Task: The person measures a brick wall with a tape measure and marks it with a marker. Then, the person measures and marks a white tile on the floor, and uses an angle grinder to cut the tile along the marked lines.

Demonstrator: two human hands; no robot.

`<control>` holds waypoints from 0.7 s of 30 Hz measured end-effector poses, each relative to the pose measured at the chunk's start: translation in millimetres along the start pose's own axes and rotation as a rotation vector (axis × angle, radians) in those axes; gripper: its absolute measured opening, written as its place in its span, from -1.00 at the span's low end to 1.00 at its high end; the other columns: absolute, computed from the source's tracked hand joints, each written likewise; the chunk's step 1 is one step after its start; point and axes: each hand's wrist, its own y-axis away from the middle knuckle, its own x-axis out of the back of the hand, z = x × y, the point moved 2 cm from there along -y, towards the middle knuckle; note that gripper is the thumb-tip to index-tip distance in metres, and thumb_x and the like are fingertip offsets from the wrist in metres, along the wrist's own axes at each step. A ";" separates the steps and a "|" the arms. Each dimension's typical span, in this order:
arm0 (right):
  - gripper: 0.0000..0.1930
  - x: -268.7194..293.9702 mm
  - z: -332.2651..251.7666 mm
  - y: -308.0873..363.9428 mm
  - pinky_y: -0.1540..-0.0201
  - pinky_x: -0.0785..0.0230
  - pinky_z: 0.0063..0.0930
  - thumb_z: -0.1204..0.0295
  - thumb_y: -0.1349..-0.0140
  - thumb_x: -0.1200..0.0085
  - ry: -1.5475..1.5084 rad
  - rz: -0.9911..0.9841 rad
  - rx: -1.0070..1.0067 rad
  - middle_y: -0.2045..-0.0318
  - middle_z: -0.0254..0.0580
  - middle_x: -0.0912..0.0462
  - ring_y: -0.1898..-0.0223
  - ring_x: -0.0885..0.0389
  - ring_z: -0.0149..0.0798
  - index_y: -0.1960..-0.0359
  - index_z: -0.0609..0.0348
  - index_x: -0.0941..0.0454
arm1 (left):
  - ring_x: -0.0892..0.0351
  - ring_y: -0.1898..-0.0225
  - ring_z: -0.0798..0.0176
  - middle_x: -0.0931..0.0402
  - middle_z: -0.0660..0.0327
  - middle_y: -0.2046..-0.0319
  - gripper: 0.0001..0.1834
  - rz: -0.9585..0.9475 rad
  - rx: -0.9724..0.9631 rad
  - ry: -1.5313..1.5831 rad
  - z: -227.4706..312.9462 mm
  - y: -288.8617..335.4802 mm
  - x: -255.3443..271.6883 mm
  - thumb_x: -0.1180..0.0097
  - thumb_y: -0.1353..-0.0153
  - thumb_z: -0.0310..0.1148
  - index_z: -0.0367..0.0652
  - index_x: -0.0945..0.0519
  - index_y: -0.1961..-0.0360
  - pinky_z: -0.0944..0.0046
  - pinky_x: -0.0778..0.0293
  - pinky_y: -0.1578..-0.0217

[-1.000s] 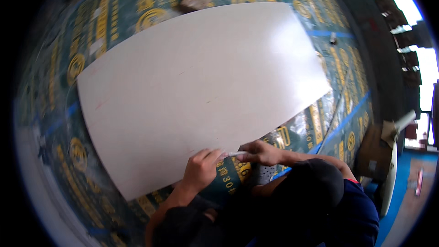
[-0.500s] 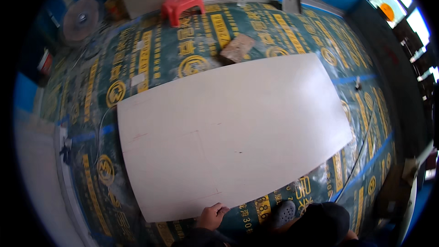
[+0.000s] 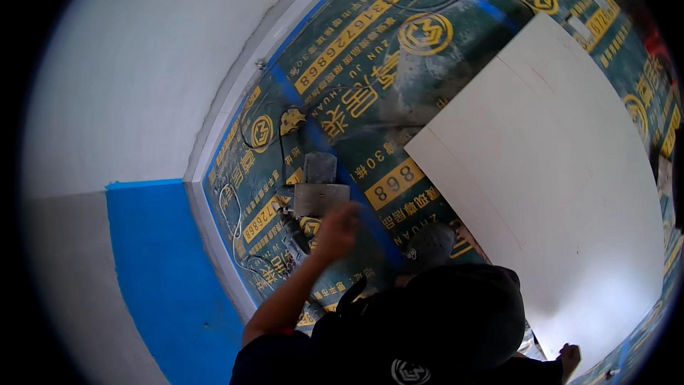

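Note:
My left hand [image 3: 338,232] reaches out over the floor, smeared by motion, so its fingers do not show clearly. It is nearest to a grey flat rectangular plate [image 3: 318,200], and I cannot tell whether they touch. A second, darker grey block [image 3: 320,167] lies just beyond the plate. Beside them is a dark corded power tool [image 3: 292,232]. At the lower right, my right hand [image 3: 568,358] is curled by the edge of a large white board [image 3: 570,192]; whatever it holds, if anything, is hidden. Thin reddish lines mark the board.
Green printed protective sheeting [image 3: 420,85] with blue tape covers the floor. Black cables [image 3: 427,9] loop across it. A white and blue wall [image 3: 164,257] bounds the left side. A grey perforated shoe [image 3: 431,242] and a dark rounded shape [image 3: 456,314] fill the near middle.
The view has swung left, bringing the wall, plates and power tool into sight. My left hand has left the board's near edge and now reaches toward the plates.

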 end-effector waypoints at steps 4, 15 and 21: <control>-0.63 -5.1 -158.2 -57.8 0.61 -0.25 -0.55 0.13 -0.52 0.08 -0.143 -0.024 -0.009 0.57 -0.30 -0.56 0.67 -0.43 -0.46 0.36 0.13 -0.51 | -0.64 0.06 -0.01 -0.63 -0.03 0.11 -0.58 0.556 0.419 -0.125 -144.6 -7.3 103.2 -0.27 -0.28 -0.24 -0.28 -0.56 -0.06 0.08 -0.51 0.02; -0.84 -78.3 -459.4 -46.7 0.27 -0.62 -0.45 0.50 -0.35 -0.15 0.029 -0.378 0.223 0.34 -0.09 -0.73 0.36 -0.75 -0.29 0.15 0.37 -0.66 | -0.63 0.32 0.06 -0.61 0.08 0.17 -0.55 0.174 1.098 1.060 -310.3 -32.5 66.7 0.12 -0.44 0.08 -0.06 -0.57 0.04 -0.02 -0.60 0.39; -0.82 -95.4 -605.6 -3.7 -0.06 -0.58 -0.37 0.57 -0.41 -0.10 -0.167 -0.944 0.423 0.11 -0.06 -0.74 0.05 -0.72 -0.29 0.03 0.38 -0.62 | -0.61 0.10 -0.08 -0.56 -0.13 0.12 -0.69 0.297 0.626 0.166 -299.6 1.4 104.3 0.04 -0.42 -0.22 -0.28 -0.51 0.06 -0.05 -0.51 0.13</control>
